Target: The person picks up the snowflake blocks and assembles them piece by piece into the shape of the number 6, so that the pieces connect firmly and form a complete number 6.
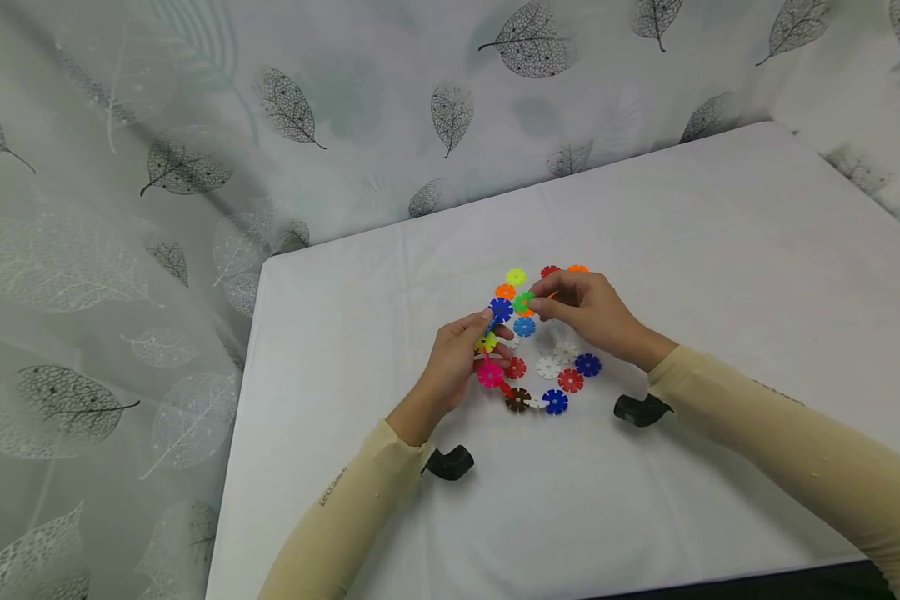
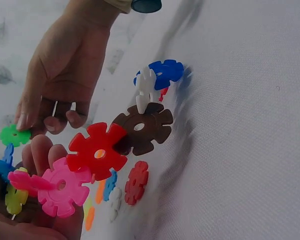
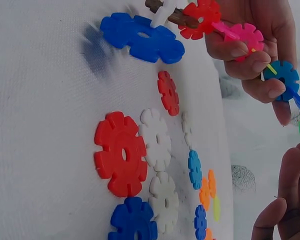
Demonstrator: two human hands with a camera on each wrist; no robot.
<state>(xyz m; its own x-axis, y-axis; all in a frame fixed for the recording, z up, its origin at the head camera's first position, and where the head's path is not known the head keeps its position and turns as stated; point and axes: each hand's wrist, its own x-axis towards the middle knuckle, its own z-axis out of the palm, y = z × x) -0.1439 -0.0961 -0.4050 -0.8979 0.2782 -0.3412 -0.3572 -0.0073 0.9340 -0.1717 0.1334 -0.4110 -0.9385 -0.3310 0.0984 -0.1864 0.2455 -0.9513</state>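
Observation:
My left hand grips a chain of slotted plastic flower discs. Around its fingers are a yellow disc, a light blue disc and a dark blue disc. A pink disc, a red disc, a brown disc, a white one and a blue end disc hang down toward the table. Between thumb and fingertips my right hand pinches a green disc, whose edge meets the dark blue disc at the chain's upper end.
Loose discs lie on the white-covered table, among them a red disc, a white disc, a light blue disc and a yellow disc. A leaf-patterned curtain hangs behind the table.

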